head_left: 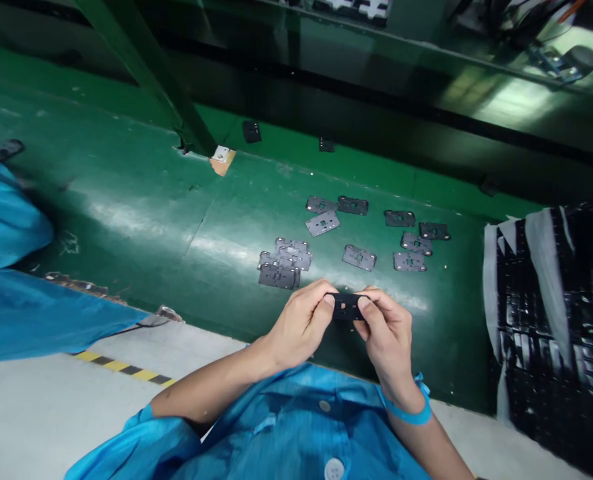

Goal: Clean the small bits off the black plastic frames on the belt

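Observation:
A small black plastic plate (pixel 346 307) with cutouts is held level between my two hands, close to the table's front edge. My left hand (pixel 301 323) pinches its left end, thumb on top. Its right end is gripped by my right hand (pixel 387 330), with the thumb pressed on the face. Just beyond my left hand lies an overlapping pile of similar dark plates (pixel 283 263). One plate (pixel 359 257) lies alone past the held piece. Several more plates (pixel 410 261) are spread to the right, and a lighter grey one (pixel 322 223) rests near the back group.
The green table (pixel 151 220) has a green post (pixel 151 73) rising at its back. Two small black parts (pixel 251 131) lie near a shelf. Black wrapped material (pixel 561 320) stands at the right. A person in blue clothing (pixel 11 213) is at the left.

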A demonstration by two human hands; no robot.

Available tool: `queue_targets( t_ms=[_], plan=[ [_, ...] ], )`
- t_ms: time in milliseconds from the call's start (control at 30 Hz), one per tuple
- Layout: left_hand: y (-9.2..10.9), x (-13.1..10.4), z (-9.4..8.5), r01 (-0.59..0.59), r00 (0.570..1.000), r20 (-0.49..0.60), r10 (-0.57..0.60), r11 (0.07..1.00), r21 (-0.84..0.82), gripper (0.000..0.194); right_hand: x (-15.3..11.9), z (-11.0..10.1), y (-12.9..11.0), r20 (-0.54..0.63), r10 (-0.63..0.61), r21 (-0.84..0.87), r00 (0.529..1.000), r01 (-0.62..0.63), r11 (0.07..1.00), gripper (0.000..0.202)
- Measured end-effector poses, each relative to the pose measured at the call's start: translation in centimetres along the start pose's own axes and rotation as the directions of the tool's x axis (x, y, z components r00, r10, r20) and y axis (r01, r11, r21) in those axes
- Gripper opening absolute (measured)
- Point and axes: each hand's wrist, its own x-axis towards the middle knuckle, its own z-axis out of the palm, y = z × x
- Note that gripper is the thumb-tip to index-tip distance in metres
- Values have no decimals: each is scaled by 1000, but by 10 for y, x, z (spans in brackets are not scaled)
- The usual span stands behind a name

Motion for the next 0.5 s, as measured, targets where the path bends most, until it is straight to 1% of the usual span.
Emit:
queue_targets(
  t_ms=[67, 100, 133, 167, 233, 267, 300, 333, 400, 467, 500],
  plan=[
    [-3, -3, -14, -53, 999, 4, 53, 995, 88, 29, 5, -4, -3, 119, 15, -89, 993, -4, 996, 23],
    [-5, -6, -24, -55, 998, 3, 55, 990, 126, 27, 10, -8, -7, 178, 17, -148, 984, 10, 989, 21],
    [-8, -9, -35, -34, 999, -8, 36, 986, 163, 24, 16, -15, -10, 220, 14, -214, 975, 34, 976, 21],
    [-11, -13, -46, 1, 999, -32, 5, 979, 204, 22, 23, -23, -15, 231, 0, -281, 973, 67, 957, 23],
    [-18, -19, -67, 73, 994, -104, -44, 954, 290, 21, 45, -45, -25, 170, -70, -427, 983, 138, 894, 30],
    [-22, -21, -76, 100, 989, -137, -57, 938, 333, 23, 59, -57, -31, 123, -106, -499, 987, 153, 853, 32],
    [-26, -22, -83, 113, 986, -157, -57, 920, 375, 23, 75, -70, -37, 61, -132, -557, 989, 144, 818, 34],
    [-30, -22, -89, 108, 985, -165, -42, 903, 415, 22, 93, -82, -43, -3, -137, -611, 991, 107, 785, 34],
    [-37, -21, -94, 71, 989, -150, 5, 867, 493, 19, 135, -107, -54, -140, -178, -737, 974, 17, 676, 30],
    [-42, -20, -94, 41, 991, -128, 41, 816, 577, 21, 181, -133, -58, -267, -193, -831, 944, -123, 543, 30],
    [-43, -20, -93, 42, 990, -131, 51, 783, 621, 23, 204, -146, -57, -339, -218, -849, 915, -198, 489, 32]
  ],
)
